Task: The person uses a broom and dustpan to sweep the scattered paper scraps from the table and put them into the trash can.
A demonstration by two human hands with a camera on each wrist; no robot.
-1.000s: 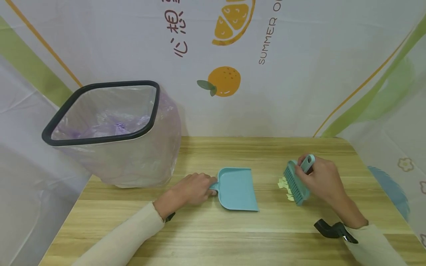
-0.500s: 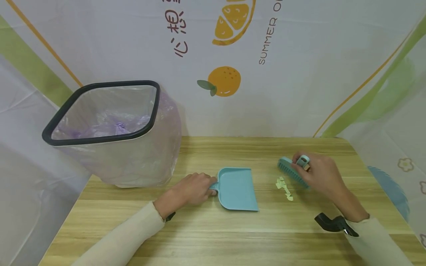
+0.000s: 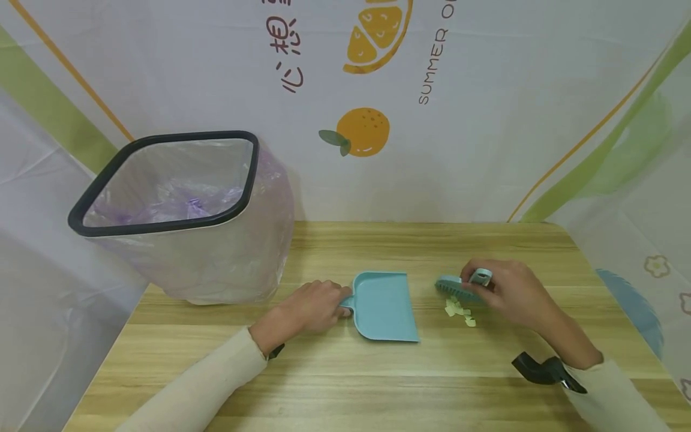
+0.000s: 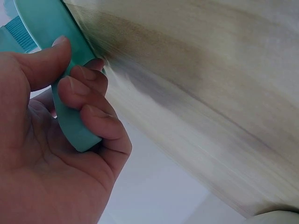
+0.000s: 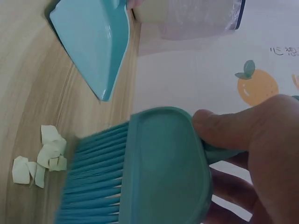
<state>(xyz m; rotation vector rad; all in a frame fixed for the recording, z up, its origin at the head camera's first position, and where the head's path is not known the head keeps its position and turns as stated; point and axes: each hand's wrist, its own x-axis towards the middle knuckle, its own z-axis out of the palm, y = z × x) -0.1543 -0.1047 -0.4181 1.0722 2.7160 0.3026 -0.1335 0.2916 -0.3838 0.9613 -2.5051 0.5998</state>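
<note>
My left hand (image 3: 315,307) grips the handle of a light blue dustpan (image 3: 384,307), which lies on the wooden table with its wide lip facing right. In the left wrist view the fingers curl around the dustpan handle (image 4: 77,128). To the right, my right hand (image 3: 510,294) holds a matching blue hand brush (image 3: 452,287) by its handle, thumb pressed near the head. Small pale yellow-green scraps (image 3: 459,312) lie in a little pile just in front of the bristles. The right wrist view shows the bristles (image 5: 96,177) close beside the scraps (image 5: 50,151).
A bin (image 3: 216,264) with a black rim and a clear purplish liner stands at the table's back left. Behind the wooden table (image 3: 345,384) hangs a white cloth (image 3: 475,150) printed with oranges and writing. A black wrist mount (image 3: 540,369) sits on the right forearm.
My right hand has lifted the brush off the right side of the scraps and swung it left to their far side, turning the head. The left hand and dustpan stay put.
</note>
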